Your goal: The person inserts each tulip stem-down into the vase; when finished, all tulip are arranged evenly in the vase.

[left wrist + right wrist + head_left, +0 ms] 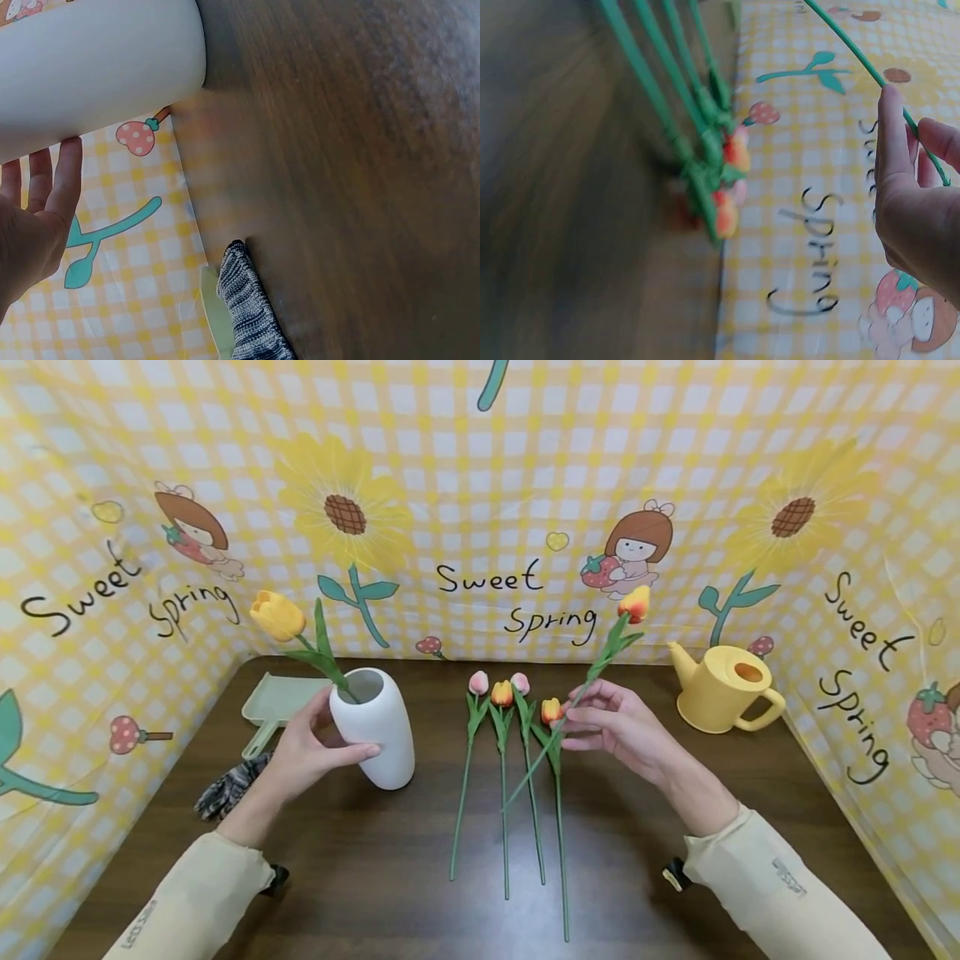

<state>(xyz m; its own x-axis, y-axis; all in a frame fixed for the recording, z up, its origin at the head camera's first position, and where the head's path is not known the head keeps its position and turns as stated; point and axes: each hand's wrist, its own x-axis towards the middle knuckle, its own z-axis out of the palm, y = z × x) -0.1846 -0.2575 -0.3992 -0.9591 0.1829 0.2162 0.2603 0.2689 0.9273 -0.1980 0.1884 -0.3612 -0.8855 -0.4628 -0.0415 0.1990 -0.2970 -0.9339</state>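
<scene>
My left hand [311,747] grips the white vase [386,739] round its left side, the thumb across its front. A yellow tulip [277,615] leans left out of the vase's mouth. In the left wrist view, fingertips touch the vase wall [97,75]. Raised over the table, my right hand [618,727] pinches the stem of an orange-red tulip [634,604], its bloom up and the stem slanting down left. The right wrist view shows that stem [855,52] between thumb and fingers. Beneath lie two pink tulips [478,683] and two orange ones [551,710], side by side.
A yellow watering can [712,693] stands at the back right of the brown table [360,877]. Behind my left hand are a pale green dustpan [281,697] and a dark patterned glove [228,787]. Checked cloth [465,485] walls the back and both sides.
</scene>
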